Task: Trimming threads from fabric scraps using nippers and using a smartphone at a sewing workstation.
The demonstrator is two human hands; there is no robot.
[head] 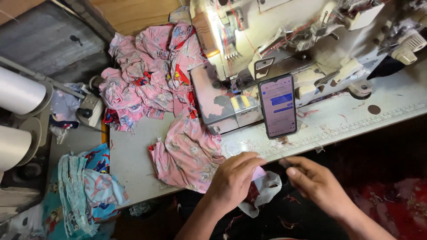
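Sewing machine (311, 40): off-white painted metal, glossy, paint chipped at the bed. Phone (278, 106): smooth glossy glass screen, lit. Pink printed garment (189, 151): soft matt cloth, creased, at the worktop's near edge. Worktop (133, 155): pale laminate, dull, scuffed, lint-flecked. Left hand (233, 180) pinches a thin translucent plastic bag (267, 189), slightly shiny. Thread cones (18, 93): white, smooth sheen. Wood panel (133, 13): matt.

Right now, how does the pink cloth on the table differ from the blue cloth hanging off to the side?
The pink cloth lies heaped beside the sewing machine; the blue cloth hangs lower, off the table's edge. The pink heap is bigger and crumpled; the blue bundle looks folded in layers. Both carry cartoon prints.
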